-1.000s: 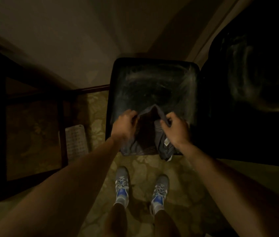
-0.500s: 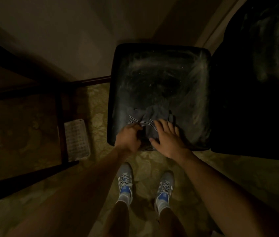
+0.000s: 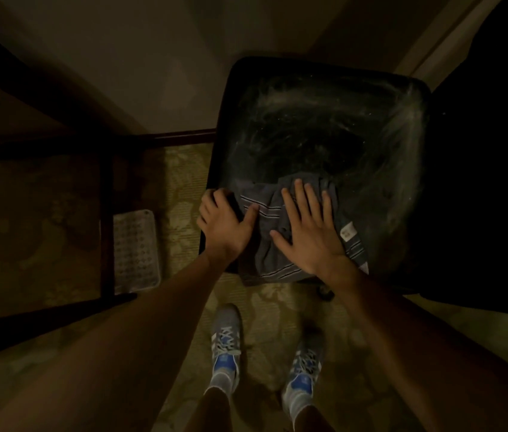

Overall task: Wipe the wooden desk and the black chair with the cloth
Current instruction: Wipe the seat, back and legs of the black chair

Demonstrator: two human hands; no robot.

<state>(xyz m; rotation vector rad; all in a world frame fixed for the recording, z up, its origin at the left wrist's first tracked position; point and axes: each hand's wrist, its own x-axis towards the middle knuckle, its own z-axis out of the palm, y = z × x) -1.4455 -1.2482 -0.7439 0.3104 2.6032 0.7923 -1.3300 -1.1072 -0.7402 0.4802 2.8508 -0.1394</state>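
Cloth [image 3: 265, 254]: one, grey striped, beyond two blue-grey sneakers [image 3: 226, 347], draped over the front edge of the black chair [image 3: 324, 135] seat. Flatter than 0.5 s ago, when bunched. Right hand [image 3: 308, 232] flat on it, fingers spread wider. Left hand [image 3: 224, 222] has shifted: fingers curled over the seat's left edge, thumb touching cloth. Left: one white perforated tray [image 3: 134, 251] on the floor just beside a wooden desk [image 3: 106, 213] leg. Dust smears on the far seat.

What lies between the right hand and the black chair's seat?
The striped grey cloth: in the head view the right hand presses flat on it, and it lies on the black chair seat.
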